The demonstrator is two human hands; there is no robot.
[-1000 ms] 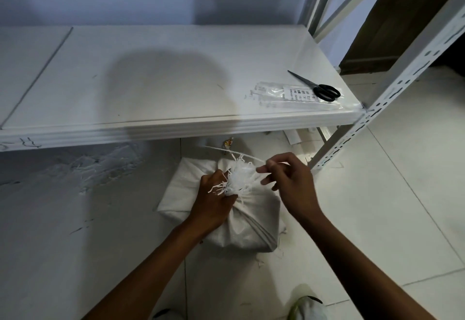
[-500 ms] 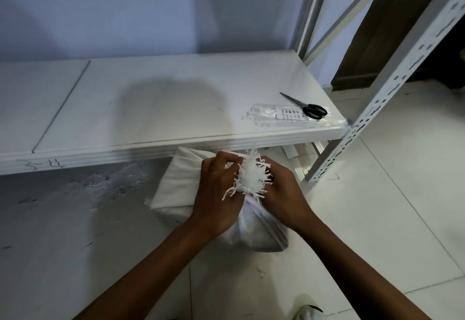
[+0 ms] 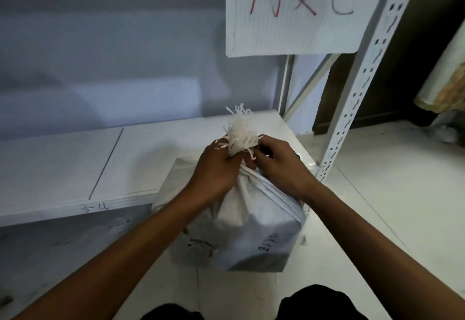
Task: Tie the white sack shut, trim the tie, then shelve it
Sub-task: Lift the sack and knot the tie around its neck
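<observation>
A low white shelf point(image 3: 75, 163) spans the left. At its front right edge, the white sack point(image 3: 241, 224) has risen off the floor. The left hand point(image 3: 216, 166) and right hand point(image 3: 279, 166) each grip its gathered neck, below the frayed top point(image 3: 241, 131). Shelving has probably begun.

— How many sacks? 
— One white sack point(image 3: 234, 224), and two hands: left hand point(image 3: 216, 168), right hand point(image 3: 279, 166). 
— Anything else? 
— One shelf board point(image 3: 75, 168), one handwritten sign point(image 3: 297, 10), one perforated upright point(image 3: 362, 75).
</observation>
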